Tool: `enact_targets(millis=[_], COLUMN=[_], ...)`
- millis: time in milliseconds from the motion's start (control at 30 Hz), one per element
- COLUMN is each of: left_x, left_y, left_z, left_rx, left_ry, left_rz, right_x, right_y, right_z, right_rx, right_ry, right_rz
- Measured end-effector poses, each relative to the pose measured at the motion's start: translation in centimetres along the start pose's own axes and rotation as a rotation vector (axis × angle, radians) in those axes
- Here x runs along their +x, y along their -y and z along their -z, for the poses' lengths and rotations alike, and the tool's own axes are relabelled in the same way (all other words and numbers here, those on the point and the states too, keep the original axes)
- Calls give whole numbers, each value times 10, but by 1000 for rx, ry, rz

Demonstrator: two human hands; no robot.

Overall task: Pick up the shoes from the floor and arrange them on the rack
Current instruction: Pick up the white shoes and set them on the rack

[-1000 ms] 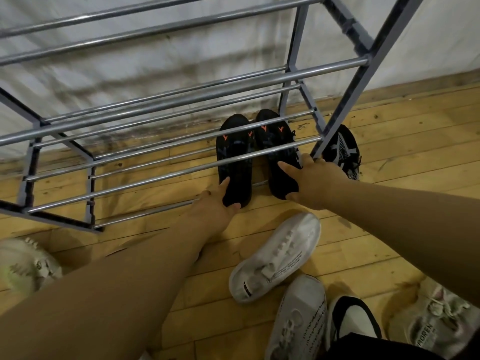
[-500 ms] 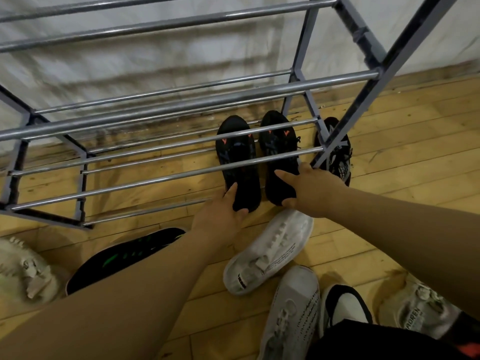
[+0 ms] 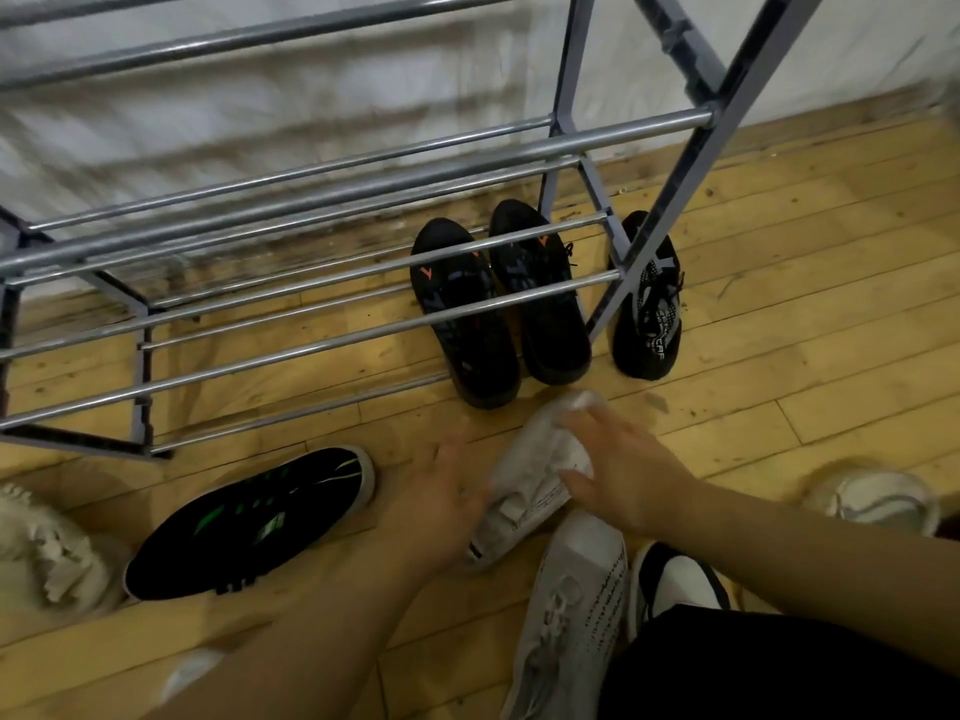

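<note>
Both hands have come back from the heels of the black pair (image 3: 478, 356) to a white shoe (image 3: 530, 480) lying nearer on the floor (image 3: 779, 330). Nearest the person lie a grey-white shoe (image 3: 571, 615) and a black-and-white shoe (image 3: 675, 584), both untouched. Just beyond, the left hand (image 3: 441, 496) meets the white shoe's left side with its grip apart, fingers spread. The right hand (image 3: 628, 470) lies over the upper; blur prevents telling whether that grip is clamped. Flanking the shoe from both sides likely prepares a two-handed lift. To the left lies a black shoe with green stripes (image 3: 249, 522). Farther off, the black pair sits side by side in the bottom tier of the rack (image 3: 311, 348), toes to the wall, probably to keep the pair together. A patterned black shoe (image 3: 649, 324) lies just outside the right leg.
</note>
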State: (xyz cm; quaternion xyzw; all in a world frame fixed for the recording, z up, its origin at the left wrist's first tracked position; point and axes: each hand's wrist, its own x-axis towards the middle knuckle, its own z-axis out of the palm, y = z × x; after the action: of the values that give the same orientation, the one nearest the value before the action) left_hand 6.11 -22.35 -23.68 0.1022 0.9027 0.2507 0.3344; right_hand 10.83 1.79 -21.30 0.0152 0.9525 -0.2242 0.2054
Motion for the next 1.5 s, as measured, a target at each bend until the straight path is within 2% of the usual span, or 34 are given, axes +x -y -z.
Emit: enact_targets(millis=[100, 200, 300, 433, 533, 633, 700, 867, 933, 1000, 1067, 1267, 1400, 1500], left_x=[-27, -57, -86, -107, -107, -105, -101, -80, -75, -73, -71, -62, -60, -52], left_y=[12, 19, 16, 9, 5, 5, -2, -19, -19, -19, -19, -8, -7, -4], left_z=[-22, -36, -51, -77, -86, -77, -60, -1, 16, 28, 31, 35, 41, 50], left_rx=[-92, -127, -50, -150, -235, -278, -341, -621, -906, -1158, -1230, -1158, -827, -883], left_ry=[32, -52, -127, 115, 124, 100, 95, 270, 343, 338, 329, 261, 151, 87], left_rz=[74, 81, 54, -96, -115, -142, -157, -38, 55, 147, 136, 26, -9, 2], right_x=[-21, -32, -38, -42, -39, -37, -34, -28, -27, -29, -30, -30, -32, -31], right_y=[-12, -24, -28, -27, -22, -14, -11, -18, -23, -28, -33, -43, -44, -38], right_z=[-27, -37, -43, -38, -29, -17, -6, 10, 9, 5, 0, -10, -12, -7], right_rx=[31, 94, 150, 259, 325, 453, 644, 1049, 1129, 1199, 1243, 1283, 1220, 1126], right_ry=[255, 322, 266, 130, 77, 33, 6, -108, -164, -210, -236, -326, -352, -322], right_rz=[-52, -84, -84, -65, -37, -129, -220, -488, -557, -608, -640, -715, -721, -636])
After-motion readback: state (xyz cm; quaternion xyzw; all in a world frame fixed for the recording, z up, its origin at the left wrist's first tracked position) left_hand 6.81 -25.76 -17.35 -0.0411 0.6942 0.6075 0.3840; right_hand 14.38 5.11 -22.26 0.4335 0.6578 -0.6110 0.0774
